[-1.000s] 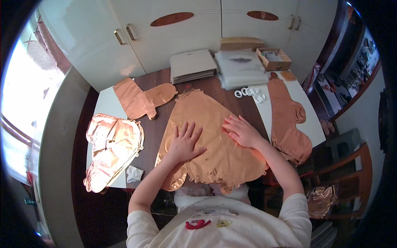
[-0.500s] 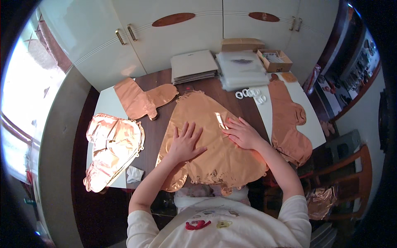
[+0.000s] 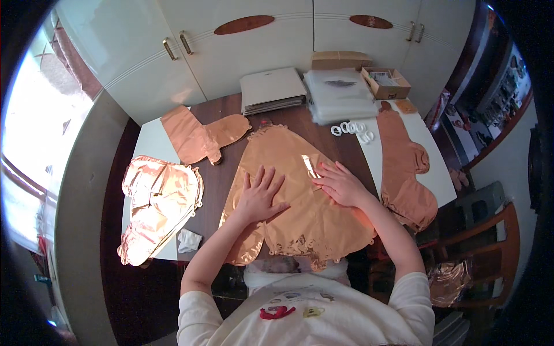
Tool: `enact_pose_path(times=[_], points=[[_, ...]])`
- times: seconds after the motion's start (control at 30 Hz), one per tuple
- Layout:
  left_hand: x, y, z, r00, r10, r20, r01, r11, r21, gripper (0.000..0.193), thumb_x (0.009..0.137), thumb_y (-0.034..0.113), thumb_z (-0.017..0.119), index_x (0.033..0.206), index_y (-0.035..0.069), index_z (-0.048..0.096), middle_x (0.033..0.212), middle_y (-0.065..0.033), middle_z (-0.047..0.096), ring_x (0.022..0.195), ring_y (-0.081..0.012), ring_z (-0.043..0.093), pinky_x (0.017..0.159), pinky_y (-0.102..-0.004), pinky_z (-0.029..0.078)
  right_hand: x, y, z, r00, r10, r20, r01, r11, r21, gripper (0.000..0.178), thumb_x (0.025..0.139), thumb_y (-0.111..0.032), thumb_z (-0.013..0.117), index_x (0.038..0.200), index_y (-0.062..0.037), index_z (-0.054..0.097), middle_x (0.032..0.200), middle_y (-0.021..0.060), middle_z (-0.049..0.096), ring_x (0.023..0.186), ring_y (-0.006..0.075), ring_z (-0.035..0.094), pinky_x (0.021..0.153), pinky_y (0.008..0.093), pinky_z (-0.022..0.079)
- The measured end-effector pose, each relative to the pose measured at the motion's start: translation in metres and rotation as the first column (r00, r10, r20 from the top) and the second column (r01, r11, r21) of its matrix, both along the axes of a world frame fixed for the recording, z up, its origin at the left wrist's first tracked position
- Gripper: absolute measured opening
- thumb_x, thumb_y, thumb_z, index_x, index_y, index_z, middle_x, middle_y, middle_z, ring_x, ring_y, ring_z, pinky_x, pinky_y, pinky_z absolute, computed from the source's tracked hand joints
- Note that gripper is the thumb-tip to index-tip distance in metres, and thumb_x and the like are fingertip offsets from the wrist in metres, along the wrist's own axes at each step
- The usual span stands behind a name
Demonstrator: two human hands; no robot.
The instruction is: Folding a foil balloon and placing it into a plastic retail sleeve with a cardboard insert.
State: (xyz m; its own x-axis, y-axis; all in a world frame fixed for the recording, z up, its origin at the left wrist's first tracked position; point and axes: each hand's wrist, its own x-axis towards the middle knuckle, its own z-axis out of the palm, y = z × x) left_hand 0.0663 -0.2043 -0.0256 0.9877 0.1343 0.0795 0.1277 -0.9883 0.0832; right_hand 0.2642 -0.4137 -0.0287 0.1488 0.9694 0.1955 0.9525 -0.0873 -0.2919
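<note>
A large copper-coloured foil balloon (image 3: 300, 225), uninflated, lies flat on the table in front of me, its lower edge reaching the table's front. My left hand (image 3: 261, 196) rests palm down on its left part, fingers spread. My right hand (image 3: 341, 183) lies on its right part near a shiny crease, fingers stretched out and closer together. Neither hand holds anything. Small loop tabs stick out along the balloon's edges. Two other flat foil pieces, a shiny one (image 3: 161, 202) and a matte one (image 3: 199, 136), lie to the left; another (image 3: 407, 173) lies to the right.
At the back stand a stack of grey-white boards (image 3: 273, 91), a pile of clear plastic bags (image 3: 340, 99) and a small cardboard box (image 3: 385, 83). Several white ribbon rings (image 3: 352, 128) lie before the bags. A crumpled white cloth (image 3: 188, 240) is at front left, a wooden chair (image 3: 506, 254) at right.
The whole view has shifted very slightly. Both hands stay flat on the balloon in nearly the same places.
</note>
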Motion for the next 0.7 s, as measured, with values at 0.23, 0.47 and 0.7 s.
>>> enact_pose_path(times=[0.23, 0.47, 0.7], points=[[0.0042, 0.0017, 0.0017, 1.0, 0.009, -0.013, -0.009, 1.0, 0.001, 0.081, 0.08, 0.067, 0.046, 0.142, 0.016, 0.031, 0.146, -0.0168, 0.027, 0.137, -0.0385, 0.019, 0.105, -0.0621, 0.015, 0.0021, 0.0004, -0.0041, 1.0, -0.001, 0.003, 0.001, 1.0, 0.003, 0.034, 0.093, -0.027, 0.046, 0.126, -0.0204, 0.053, 0.137, 0.004, 0.046, 0.133, 0.024, 0.034, 0.111, 0.0461, 0.021], [0.0017, 0.0031, -0.0014, 1.0, 0.005, 0.006, -0.005, 1.0, -0.006, 0.08, 0.079, 0.066, 0.048, 0.141, 0.017, 0.034, 0.147, -0.0165, 0.027, 0.137, -0.0391, 0.019, 0.104, -0.0646, 0.017, 0.002, 0.0004, -0.0043, 1.0, 0.001, -0.011, -0.001, 1.0, 0.004, 0.034, 0.093, -0.026, 0.047, 0.125, -0.0199, 0.054, 0.137, 0.0039, 0.046, 0.133, 0.0234, 0.034, 0.111, 0.0461, 0.021], [0.0007, 0.0036, -0.0064, 0.999, 0.002, 0.034, -0.002, 1.0, 0.01, 0.08, 0.079, 0.066, 0.047, 0.141, 0.017, 0.034, 0.147, -0.0164, 0.027, 0.137, -0.0393, 0.02, 0.104, -0.0646, 0.017, 0.0019, 0.0005, -0.0035, 1.0, -0.003, -0.024, 0.003, 1.0, 0.008, 0.034, 0.093, -0.025, 0.047, 0.125, -0.0193, 0.053, 0.136, 0.0041, 0.046, 0.132, 0.0243, 0.035, 0.111, 0.046, 0.021]])
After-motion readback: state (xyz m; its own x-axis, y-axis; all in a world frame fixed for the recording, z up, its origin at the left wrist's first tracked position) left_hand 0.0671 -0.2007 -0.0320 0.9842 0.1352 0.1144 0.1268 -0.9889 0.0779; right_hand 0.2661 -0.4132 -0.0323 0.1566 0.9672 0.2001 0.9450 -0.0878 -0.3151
